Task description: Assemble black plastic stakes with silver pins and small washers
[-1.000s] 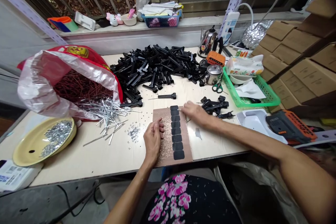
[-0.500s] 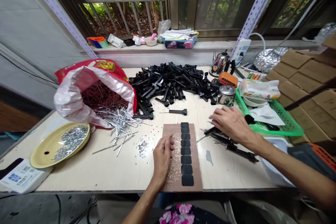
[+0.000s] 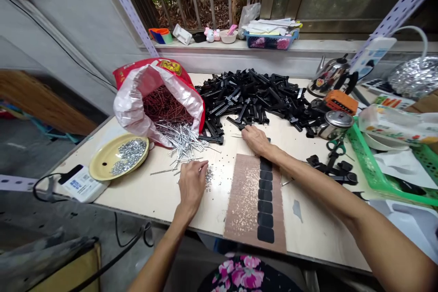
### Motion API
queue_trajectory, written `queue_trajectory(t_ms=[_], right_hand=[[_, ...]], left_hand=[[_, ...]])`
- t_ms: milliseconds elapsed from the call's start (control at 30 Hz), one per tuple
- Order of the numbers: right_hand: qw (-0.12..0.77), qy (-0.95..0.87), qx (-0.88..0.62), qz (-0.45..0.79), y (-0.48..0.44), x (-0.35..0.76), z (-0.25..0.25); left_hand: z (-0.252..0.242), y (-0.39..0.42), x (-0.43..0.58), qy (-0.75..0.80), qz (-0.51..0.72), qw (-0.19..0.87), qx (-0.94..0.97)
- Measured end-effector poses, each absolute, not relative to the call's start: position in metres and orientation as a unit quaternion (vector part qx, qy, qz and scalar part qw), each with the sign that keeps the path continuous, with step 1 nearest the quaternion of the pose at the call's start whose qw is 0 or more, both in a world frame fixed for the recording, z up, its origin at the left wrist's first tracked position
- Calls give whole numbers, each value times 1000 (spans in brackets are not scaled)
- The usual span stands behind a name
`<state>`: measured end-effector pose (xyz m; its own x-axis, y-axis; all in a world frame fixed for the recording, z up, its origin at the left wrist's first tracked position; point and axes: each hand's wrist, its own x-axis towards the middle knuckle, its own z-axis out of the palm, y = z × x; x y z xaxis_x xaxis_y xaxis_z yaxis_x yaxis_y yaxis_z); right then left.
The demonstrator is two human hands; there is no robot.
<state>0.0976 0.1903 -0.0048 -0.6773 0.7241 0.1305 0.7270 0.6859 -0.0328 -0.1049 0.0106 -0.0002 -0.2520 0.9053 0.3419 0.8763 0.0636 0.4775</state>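
My left hand (image 3: 191,183) lies palm down on the table with its fingertips at a small heap of silver washers (image 3: 209,174), just below the loose metal pins (image 3: 183,142). My right hand (image 3: 256,140) reaches across to the near edge of the black plastic parts pile (image 3: 255,96), its fingers curled over a black piece there; what it grips is hidden. Between my arms lies a brown board (image 3: 255,200) with a column of black pads and a speckled patch.
A red and white bag (image 3: 153,96) of pins lies open at the left, a yellow plate (image 3: 118,159) of washers beside it. Kettle (image 3: 330,75), steel pot (image 3: 334,123), scissors (image 3: 337,146), loose black parts (image 3: 333,171) and a green basket (image 3: 383,178) stand at the right.
My left hand left the board and moved left to the washers. My right hand swung from the loose parts at the right to the black pile's edge. The view shifted left.
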Motion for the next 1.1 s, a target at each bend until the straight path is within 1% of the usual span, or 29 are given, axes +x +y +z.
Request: queue_trajectory(t_ms=[67, 200, 267, 333, 400, 467, 500, 567, 633, 667, 733, 833, 1100], right_hand=[[124, -908, -399, 0, 187, 107, 6], [283, -881, -373, 67, 172, 122, 29], [323, -872, -352, 103, 158, 126, 36], [340, -869, -335, 131, 142, 128, 38], [341, -866, -330, 156, 124, 129, 37], [328, -865, -334, 179, 106, 130, 35], [319, -866, -336, 188, 97, 129, 35], [306, -869, -338, 194, 83, 128, 35], [306, -872, -334, 184, 72, 126, 37], [309, -873, -333, 175, 69, 125, 38], [311, -877, -331, 153, 64, 124, 41], [306, -881, -341, 121, 61, 125, 45], [280, -890, -358, 35, 52, 135, 49]], left_hand=[[-2, 14, -103, 710, 288, 18, 642], [-7, 21, -87, 671, 236, 34, 702], [-9, 23, -81, 665, 212, 33, 715], [-10, 25, -78, 663, 207, 31, 719], [-8, 25, -78, 666, 233, 46, 707], [-4, 24, -78, 673, 305, 99, 667], [-1, 23, -77, 676, 353, 152, 628], [7, 22, -74, 667, 457, 306, 502], [17, 22, -69, 608, 536, 476, 341], [22, 21, -65, 567, 558, 542, 271], [30, 20, -57, 502, 580, 616, 180], [36, 17, -45, 476, 593, 635, 138], [39, 15, -28, 481, 615, 604, 158]])
